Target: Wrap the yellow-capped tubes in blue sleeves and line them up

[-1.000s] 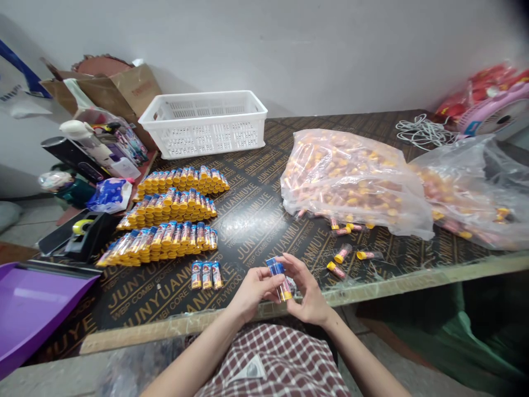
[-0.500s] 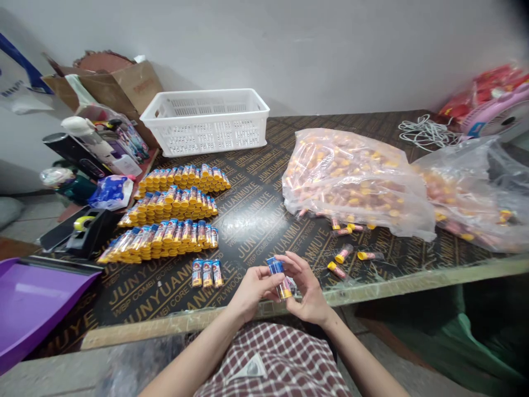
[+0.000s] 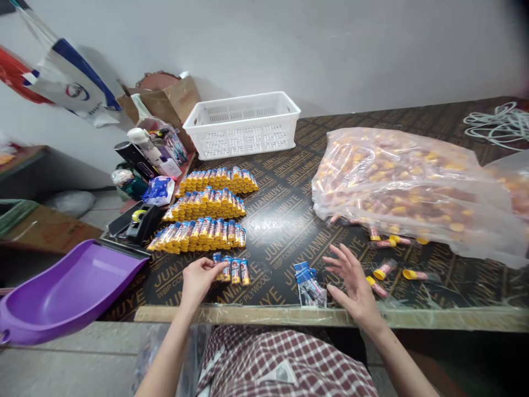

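Note:
My left hand [image 3: 199, 279] pinches a small yellow-capped tube [image 3: 217, 257] at the left end of a short front row, partly hidden by the fingers. Beside it stand several matching tubes [image 3: 235, 270] with blue printed wraps. Spread fingers mark my right hand [image 3: 350, 284] as open, held above the tabletop with nothing in it. Just left of it, a small pile of clear and blue printed sleeves [image 3: 311, 285] lies at the table edge. Several loose unwrapped tubes [image 3: 384, 269] with pink contents and yellow ends lie to its right.
Three stacked rows of wrapped tubes [image 3: 206, 231] sit left of centre, before a white plastic basket [image 3: 243, 129]. A large translucent bag of tubes [image 3: 397, 176] covers the right side. A purple dustpan [image 3: 70, 292] and a tape dispenser [image 3: 138, 223] are at left.
My hands have parted: the left carried the tube leftward to the end of the short row, while the right opened and moved right. The view has turned left.

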